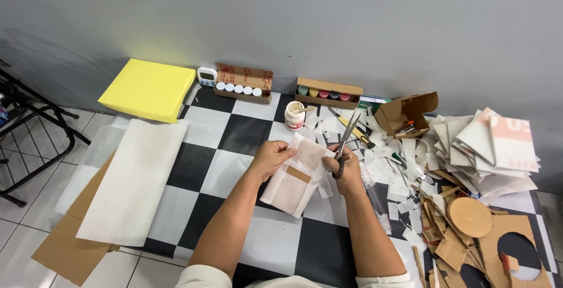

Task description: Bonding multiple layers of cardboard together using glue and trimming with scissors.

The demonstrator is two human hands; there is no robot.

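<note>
My left hand [270, 157] pinches the upper left edge of a thin white paper sheet [296, 176] with a small brown cardboard patch [298, 174] on it. My right hand [348, 168] grips a pair of scissors [345, 140], blades pointing up and away at the sheet's right edge. The sheet is held just above a black and white chequered mat [234, 135].
A yellow foam block [148, 88] lies at the far left, a large white sheet [136, 179] on cardboard nearer. Two boxes of paint pots [237, 88], a white jar [295, 115] and a timer [206, 76] line the wall. Paper scraps, canvas boards [498, 141] and cardboard offcuts [469, 217] crowd the right.
</note>
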